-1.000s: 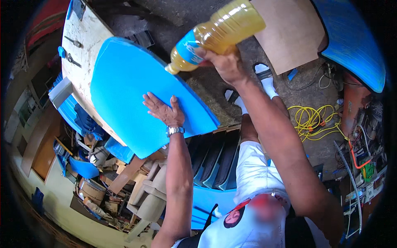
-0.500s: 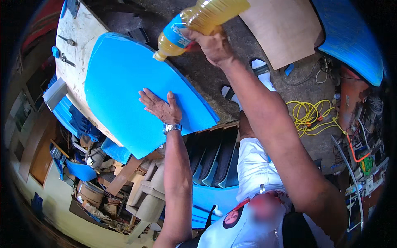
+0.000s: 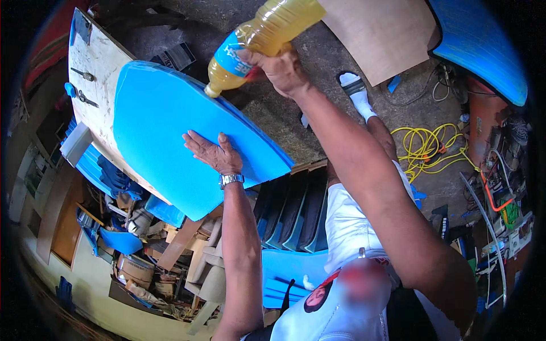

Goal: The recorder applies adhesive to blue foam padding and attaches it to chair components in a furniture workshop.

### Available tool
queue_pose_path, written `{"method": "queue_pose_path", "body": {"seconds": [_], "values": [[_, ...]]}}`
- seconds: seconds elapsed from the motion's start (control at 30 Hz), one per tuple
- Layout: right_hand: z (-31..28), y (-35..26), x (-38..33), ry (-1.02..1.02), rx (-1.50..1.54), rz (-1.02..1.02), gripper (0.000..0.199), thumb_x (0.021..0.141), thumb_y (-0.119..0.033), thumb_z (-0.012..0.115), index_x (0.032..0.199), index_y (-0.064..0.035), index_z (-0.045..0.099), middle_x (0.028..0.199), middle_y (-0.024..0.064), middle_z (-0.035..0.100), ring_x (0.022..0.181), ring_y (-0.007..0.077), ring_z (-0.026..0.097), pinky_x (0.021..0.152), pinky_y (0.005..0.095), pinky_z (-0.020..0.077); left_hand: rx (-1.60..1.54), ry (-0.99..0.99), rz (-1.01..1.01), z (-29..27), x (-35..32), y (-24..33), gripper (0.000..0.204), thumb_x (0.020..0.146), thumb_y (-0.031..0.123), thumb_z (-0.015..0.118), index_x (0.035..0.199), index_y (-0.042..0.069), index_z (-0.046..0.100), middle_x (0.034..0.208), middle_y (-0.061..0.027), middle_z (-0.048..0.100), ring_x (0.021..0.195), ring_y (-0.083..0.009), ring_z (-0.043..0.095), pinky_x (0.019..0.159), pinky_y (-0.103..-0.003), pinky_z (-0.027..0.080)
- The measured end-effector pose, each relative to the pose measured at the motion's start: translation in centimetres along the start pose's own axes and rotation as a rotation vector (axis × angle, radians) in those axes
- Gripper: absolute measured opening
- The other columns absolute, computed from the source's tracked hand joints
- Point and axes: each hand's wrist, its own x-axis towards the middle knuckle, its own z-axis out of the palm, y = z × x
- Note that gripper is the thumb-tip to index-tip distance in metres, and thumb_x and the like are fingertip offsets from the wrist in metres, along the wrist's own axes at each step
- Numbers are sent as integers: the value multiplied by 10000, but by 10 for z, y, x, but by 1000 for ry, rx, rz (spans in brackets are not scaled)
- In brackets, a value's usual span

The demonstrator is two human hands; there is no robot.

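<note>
A blue foam-like sheet (image 3: 162,122) with a curved outline lies on a worn pale wooden board (image 3: 94,48). My left hand (image 3: 215,152) rests flat on the sheet, fingers spread, a metal watch on its wrist. My right hand (image 3: 281,73) is wrapped round a large clear plastic bottle (image 3: 287,23) of yellow liquid with a blue label. The bottle tilts neck down to the left, its mouth at the sheet's far right edge. Whether liquid is coming out, I cannot tell.
Two small dark tools (image 3: 85,75) lie on the wooden board. Yellow cord (image 3: 424,145) is coiled on the floor at right, below a tan panel (image 3: 387,42) and a blue curved panel (image 3: 483,48). Scrap and boxes (image 3: 136,267) crowd the lower left. Dark-lined blue pieces (image 3: 293,213) stand nearby.
The bottle in my right hand has shifted left and slightly down along the sheet's edge. My left hand stays flat on the sheet. One foot has moved and the view has shifted a little.
</note>
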Motion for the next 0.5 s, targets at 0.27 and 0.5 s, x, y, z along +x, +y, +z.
{"method": "queue_pose_path", "body": {"seconds": [0.27, 0.5], "values": [[-62, -11, -123, 0, -7, 328, 443, 830, -245, 780, 1184, -27, 626, 1074, 79, 682, 978, 170, 649, 870, 331, 527, 61, 30, 4, -10, -1, -13, 988, 893, 770, 330, 1573, 77, 143, 1646, -162, 71, 1515, -379, 30, 1165, -608, 5], [-45, 9, -59, 5, -66, 101, 427, 828, -254, 782, 1155, -20, 640, 1046, 55, 676, 930, 174, 652, 791, 344, 554, 16, 0, 4, 2, 1, -1, 988, 890, 763, 354, 1575, 88, 130, 1647, -158, 62, 1515, -377, 26, 1169, -608, 7]]}}
